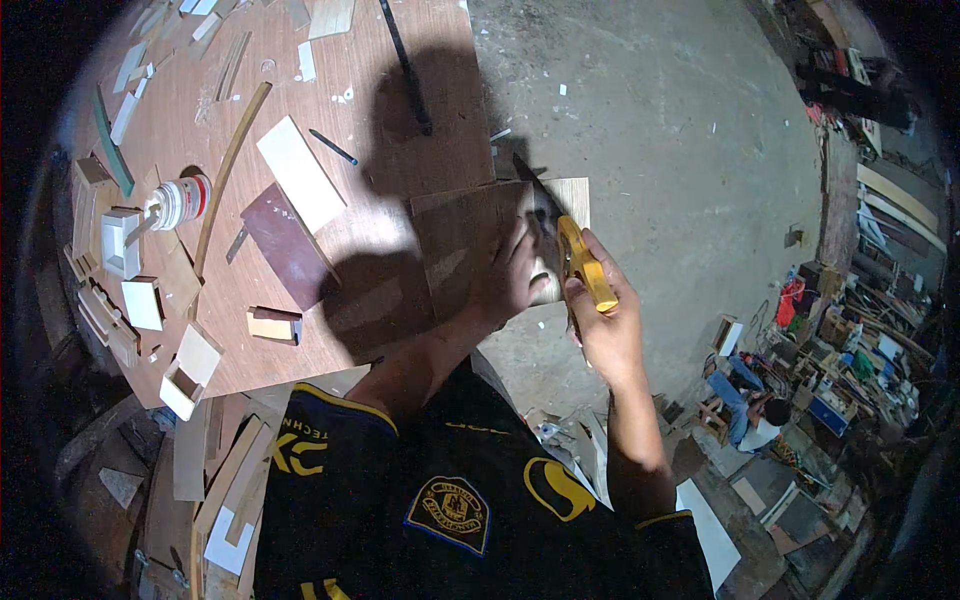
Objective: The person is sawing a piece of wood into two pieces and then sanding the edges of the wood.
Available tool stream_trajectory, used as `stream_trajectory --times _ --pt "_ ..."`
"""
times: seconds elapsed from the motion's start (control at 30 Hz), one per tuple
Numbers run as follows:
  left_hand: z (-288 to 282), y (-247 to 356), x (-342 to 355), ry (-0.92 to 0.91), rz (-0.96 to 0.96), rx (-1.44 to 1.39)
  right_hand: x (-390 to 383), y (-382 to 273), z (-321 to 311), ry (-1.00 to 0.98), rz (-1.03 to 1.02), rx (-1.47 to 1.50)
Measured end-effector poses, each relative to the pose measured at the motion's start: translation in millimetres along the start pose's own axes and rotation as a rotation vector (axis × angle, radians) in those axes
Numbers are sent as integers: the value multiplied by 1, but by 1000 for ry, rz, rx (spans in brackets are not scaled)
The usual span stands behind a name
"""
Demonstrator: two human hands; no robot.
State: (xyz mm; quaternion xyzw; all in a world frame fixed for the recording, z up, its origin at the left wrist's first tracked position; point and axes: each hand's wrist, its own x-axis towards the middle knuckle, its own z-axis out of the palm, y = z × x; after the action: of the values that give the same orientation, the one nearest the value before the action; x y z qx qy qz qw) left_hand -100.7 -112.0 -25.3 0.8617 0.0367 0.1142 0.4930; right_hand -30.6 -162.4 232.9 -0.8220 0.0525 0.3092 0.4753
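A thin wooden board (pixel 455 240) lies across the table's right edge, its pale end (pixel 575 196) jutting out over the floor. My left hand (pixel 512 272) rests on the board with its fingers spread, in partial shadow. In my right hand (pixel 610 330) is the yellow handle of a handsaw (pixel 592 268), the fingers wrapped round it. The dark blade points away from me over the jutting end, just right of my left fingers. Shadow hides where its teeth meet the wood.
On the brown table (pixel 400 170) lie a pale board (pixel 300 175), a maroon board (pixel 290 245), a dark pen (pixel 333 147), a white tub (pixel 180 203) and several wood offcuts. A person (pixel 757 425) sits low at the right beside piled clutter (pixel 850 370).
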Motion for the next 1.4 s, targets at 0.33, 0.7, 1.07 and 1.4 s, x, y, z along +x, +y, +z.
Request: stream_trajectory --times 0.33,0.7,1.07,1.4 --pt "66 47 -25 -707 -204 -820 6 7 -6 71 -17 -13" --pt "-23 -18 -4 -525 1 -146 1 4 0 3 -58 -34" --pt "-80 -28 77 137 147 663 1 9 5 -22 -70 -128" --pt "-77 -25 74 139 -71 624 4 -15 -1 -51 -15 -142"
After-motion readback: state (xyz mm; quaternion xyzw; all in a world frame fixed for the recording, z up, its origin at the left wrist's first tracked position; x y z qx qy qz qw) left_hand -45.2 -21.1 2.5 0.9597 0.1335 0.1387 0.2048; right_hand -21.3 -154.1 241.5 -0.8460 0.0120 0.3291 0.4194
